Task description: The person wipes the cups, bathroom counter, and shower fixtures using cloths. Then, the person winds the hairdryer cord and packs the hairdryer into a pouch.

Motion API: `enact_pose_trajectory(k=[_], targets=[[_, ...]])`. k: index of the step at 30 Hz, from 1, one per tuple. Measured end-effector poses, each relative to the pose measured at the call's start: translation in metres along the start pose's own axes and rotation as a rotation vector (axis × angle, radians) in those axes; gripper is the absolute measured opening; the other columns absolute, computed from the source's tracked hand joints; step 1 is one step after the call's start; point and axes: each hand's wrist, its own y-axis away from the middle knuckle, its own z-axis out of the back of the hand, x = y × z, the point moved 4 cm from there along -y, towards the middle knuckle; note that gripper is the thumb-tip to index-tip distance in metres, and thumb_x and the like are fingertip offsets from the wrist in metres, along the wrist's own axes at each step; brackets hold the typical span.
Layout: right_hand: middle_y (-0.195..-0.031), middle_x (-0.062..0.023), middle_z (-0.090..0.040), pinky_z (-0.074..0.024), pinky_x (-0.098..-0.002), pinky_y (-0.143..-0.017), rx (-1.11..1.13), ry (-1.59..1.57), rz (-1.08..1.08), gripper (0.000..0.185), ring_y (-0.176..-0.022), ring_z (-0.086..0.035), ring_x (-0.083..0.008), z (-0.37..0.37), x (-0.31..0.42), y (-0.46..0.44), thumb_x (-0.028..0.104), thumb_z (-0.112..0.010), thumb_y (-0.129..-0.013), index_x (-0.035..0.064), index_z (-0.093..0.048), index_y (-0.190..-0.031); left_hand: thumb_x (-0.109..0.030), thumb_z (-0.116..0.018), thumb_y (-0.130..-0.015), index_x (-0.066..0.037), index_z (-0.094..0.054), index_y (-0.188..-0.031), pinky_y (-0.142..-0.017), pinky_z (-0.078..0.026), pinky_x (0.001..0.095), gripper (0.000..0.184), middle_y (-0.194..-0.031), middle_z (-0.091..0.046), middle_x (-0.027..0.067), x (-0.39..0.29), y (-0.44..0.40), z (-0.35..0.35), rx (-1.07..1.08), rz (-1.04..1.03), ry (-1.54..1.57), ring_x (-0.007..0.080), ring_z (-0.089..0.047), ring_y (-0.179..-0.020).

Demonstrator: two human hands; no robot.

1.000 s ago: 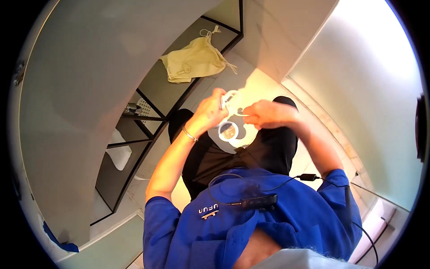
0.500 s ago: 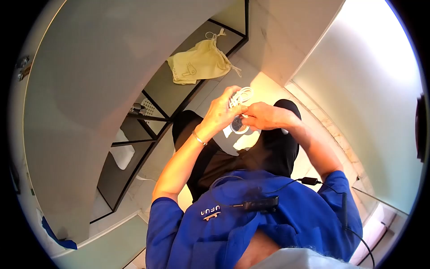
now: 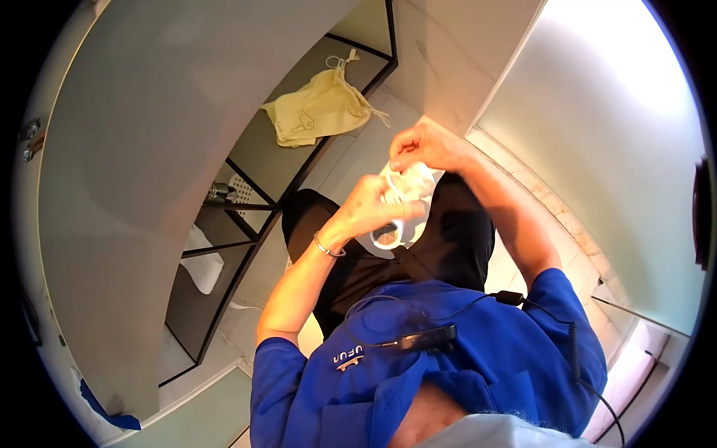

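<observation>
My left hand (image 3: 371,207) is closed around a white hair dryer (image 3: 376,244), whose round end with a dark grille faces up below the fingers. A white cord (image 3: 393,181) runs up from that hand, partly washed out by bright light. Above it, my right hand (image 3: 433,147) has its fingers pinched together on the cord. Both hands are over my lap, between the knees. How the cord is wound behind the left fingers is hidden.
A pale yellow drawstring bag (image 3: 317,110) with a hair dryer drawing lies on the black-framed shelf (image 3: 357,71) ahead to the left. Lower shelves hold a white cloth-like item (image 3: 202,269) and metal fittings (image 3: 220,193). A frosted glass panel (image 3: 597,149) stands at right.
My right hand has moved up and away from the left, drawing out the cord that was bunched in a coil. My left hand has come down slightly with the hair dryer.
</observation>
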Motion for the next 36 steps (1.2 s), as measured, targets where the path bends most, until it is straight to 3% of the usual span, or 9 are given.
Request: enact_pose_trajectory(k=[2, 6, 7, 12, 15, 19, 26, 28, 36], targets=[[-0.07, -0.0011, -0.061, -0.0465, -0.0242, -0.057, -0.159, -0.109, -0.013, 0.01, -0.062, -0.055, -0.0084, -0.013, -0.027, 0.003, 0.012, -0.063, -0.084, 0.0029, -0.064, -0.088, -0.018, -0.073, -0.079, 0.0, -0.064, -0.093, -0.059, -0.045, 0.0221, 0.025, -0.077, -0.062, 0.0002, 0.005, -0.009, 0.012, -0.307, 0.049, 0.3, 0.0071, -0.056, -0.068], [-0.069, -0.0038, -0.06, -0.0472, -0.0266, -0.057, 0.015, -0.172, -0.204, 0.026, -0.059, -0.055, -0.0118, -0.047, -0.009, 0.037, 0.026, -0.048, -0.096, 0.0042, -0.061, -0.102, -0.017, -0.069, -0.082, -0.001, -0.055, -0.109, -0.047, -0.036, 0.0182, 0.035, -0.071, -0.057, -0.0002, 0.038, -0.008, 0.039, -0.51, 0.069, 0.217, 0.0042, -0.05, -0.059], [-0.067, -0.0054, -0.058, -0.0465, -0.0269, -0.058, 0.036, -0.177, -0.283, 0.026, -0.06, -0.055, -0.0129, -0.049, -0.003, 0.043, 0.026, -0.047, -0.096, 0.0036, -0.059, -0.103, -0.014, -0.067, -0.083, -0.003, -0.05, -0.119, -0.045, -0.034, 0.018, 0.041, -0.071, -0.055, 0.0, 0.032, -0.007, 0.041, -0.489, 0.094, 0.233, 0.0045, -0.048, -0.057], [-0.075, -0.0116, -0.061, -0.0472, -0.0365, -0.066, -0.03, 0.428, -0.157, 0.022, -0.069, -0.06, -0.0267, -0.047, 0.013, 0.049, 0.02, -0.05, -0.092, 0.0014, -0.058, -0.102, -0.015, -0.066, -0.082, 0.001, -0.058, -0.103, -0.066, -0.048, 0.0271, 0.027, -0.08, -0.063, 0.0078, 0.05, -0.015, 0.034, -0.498, -0.056, -0.158, 0.0113, -0.058, -0.072], [-0.079, -0.0145, -0.058, -0.0467, -0.0417, -0.067, -0.161, 0.752, 0.209, 0.012, -0.076, -0.059, -0.0341, -0.032, 0.038, 0.042, 0.016, -0.06, -0.083, 0.005, -0.063, -0.087, -0.022, -0.062, -0.089, 0.0, -0.058, -0.106, -0.064, -0.044, 0.0239, 0.028, -0.081, -0.06, 0.0014, 0.059, -0.01, 0.03, -0.22, 0.02, -0.176, 0.0075, -0.052, -0.074], [-0.081, -0.0092, -0.055, -0.0466, -0.0382, -0.064, -0.234, 0.619, 0.329, 0.01, -0.073, -0.058, -0.0288, -0.03, 0.042, 0.032, 0.016, -0.063, -0.081, 0.0101, -0.067, -0.089, -0.034, -0.055, -0.093, -0.002, -0.059, -0.104, -0.056, -0.043, 0.0272, 0.035, -0.07, -0.057, 0.0029, 0.059, -0.002, 0.034, -0.114, 0.093, -0.187, 0.0094, -0.051, -0.062], [-0.067, -0.0062, -0.054, -0.045, -0.0292, -0.055, -0.56, 0.343, 0.367, 0.013, -0.063, -0.057, -0.0169, -0.039, 0.031, 0.024, 0.01, -0.072, -0.076, 0.0071, -0.068, -0.088, -0.027, -0.057, -0.093, -0.003, -0.058, -0.111, -0.051, -0.042, 0.0197, 0.03, -0.074, -0.057, -0.0024, 0.035, 0.008, 0.031, -0.142, 0.088, 0.142, 0.0035, -0.05, -0.06], [-0.067, -0.0054, -0.059, -0.0469, -0.0265, -0.054, -0.64, -0.072, 0.089, 0.013, -0.06, -0.058, -0.0129, -0.038, 0.018, 0.023, 0.008, -0.074, -0.074, 0.0024, -0.063, -0.079, -0.027, -0.059, -0.092, -0.002, -0.057, -0.111, -0.049, -0.042, 0.0196, 0.032, -0.074, -0.058, -0.0008, 0.03, 0.007, 0.032, -0.147, 0.045, 0.031, 0.0039, -0.052, -0.058], [-0.069, -0.008, -0.062, -0.048, -0.0274, -0.055, -0.743, 0.123, 0.089, 0.014, -0.06, -0.06, -0.0131, -0.041, 0.014, 0.022, 0.01, -0.072, -0.075, 0.0025, -0.061, -0.077, -0.013, -0.061, -0.085, 0.001, -0.059, -0.1, -0.051, -0.039, 0.0209, 0.021, -0.071, -0.057, 0.0, 0.041, -0.006, 0.028, -0.419, -0.1, -0.122, 0.0045, -0.047, -0.058]])
